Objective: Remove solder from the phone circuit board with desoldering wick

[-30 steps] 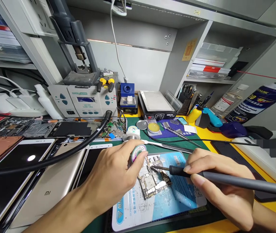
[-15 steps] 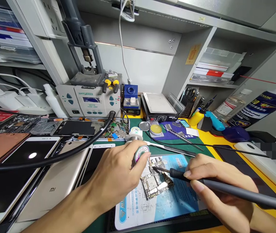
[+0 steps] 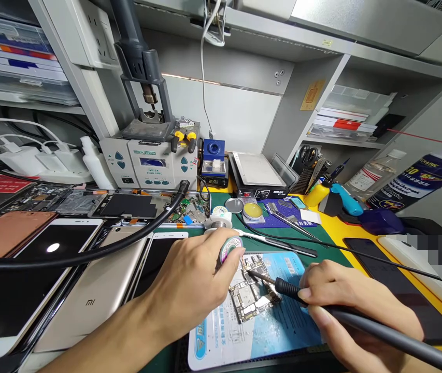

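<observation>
- Circuit board (image 3: 244, 295) lies on the blue-and-white card (image 3: 283, 331), between the hands, no clamp visible. Sideways push from the tip could slide or turn it.
- Left hand (image 3: 195, 274): fingers pinched shut round the small spool (image 3: 230, 248), over the board's far left corner. Spool hides part of that corner, so a strand or fingertip could catch small parts unseen.
- Right hand (image 3: 356, 305): fingers closed on the grip of the soldering iron (image 3: 288, 288), coming in from the board's right. Metal tip is at the upper part of the board; can't really tell if it touches or hovers just above.
- If the iron is hot: dwelling on one spot could lift a pad or shift neighbours, since parts sit tightly packed round the tip.
- Tip and left fingertips are close together. A slip leftward could mean a burn; cause would be crowding over that corner.
- Card looks glossy and lies loose under the board. Leaning on its edge could shift both.
- Thin black cable (image 3: 341, 247) runs beyond the board and off to its right. A snag there could tug things if it feeds the iron.
- Paste tin (image 3: 252, 210) is open beyond the board: a stray sleeve or cable could smear it over the worktop (image 3: 331, 254).
</observation>
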A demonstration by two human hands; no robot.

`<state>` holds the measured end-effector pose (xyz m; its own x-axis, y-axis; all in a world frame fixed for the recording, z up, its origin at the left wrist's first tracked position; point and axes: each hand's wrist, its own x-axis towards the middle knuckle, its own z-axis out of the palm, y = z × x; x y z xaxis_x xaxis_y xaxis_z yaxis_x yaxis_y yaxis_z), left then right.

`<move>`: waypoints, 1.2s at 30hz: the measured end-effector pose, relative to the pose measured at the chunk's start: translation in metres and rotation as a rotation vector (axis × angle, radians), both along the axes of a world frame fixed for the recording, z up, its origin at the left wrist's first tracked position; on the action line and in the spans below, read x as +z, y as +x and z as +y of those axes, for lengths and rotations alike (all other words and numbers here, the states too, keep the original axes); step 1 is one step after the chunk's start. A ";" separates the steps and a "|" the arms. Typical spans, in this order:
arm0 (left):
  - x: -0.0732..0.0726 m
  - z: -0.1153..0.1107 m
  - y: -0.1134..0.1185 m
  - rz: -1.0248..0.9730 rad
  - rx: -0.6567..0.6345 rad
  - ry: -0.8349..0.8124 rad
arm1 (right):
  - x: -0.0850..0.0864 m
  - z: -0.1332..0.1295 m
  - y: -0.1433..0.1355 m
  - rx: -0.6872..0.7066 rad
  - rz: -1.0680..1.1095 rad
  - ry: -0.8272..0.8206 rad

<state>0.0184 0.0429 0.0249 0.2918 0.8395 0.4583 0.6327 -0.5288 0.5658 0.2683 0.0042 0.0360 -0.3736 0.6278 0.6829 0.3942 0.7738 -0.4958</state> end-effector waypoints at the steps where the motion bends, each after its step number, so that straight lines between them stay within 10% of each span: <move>1: 0.000 0.000 0.000 0.000 0.000 0.000 | 0.001 0.000 0.000 0.002 -0.034 -0.015; 36: 0.001 -0.001 -0.002 0.013 0.003 -0.028 | -0.011 0.003 0.010 0.022 -0.104 0.163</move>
<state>0.0168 0.0422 0.0256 0.2952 0.8528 0.4308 0.6415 -0.5110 0.5721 0.2781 0.0072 0.0251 -0.4603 0.5026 0.7318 0.4185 0.8498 -0.3205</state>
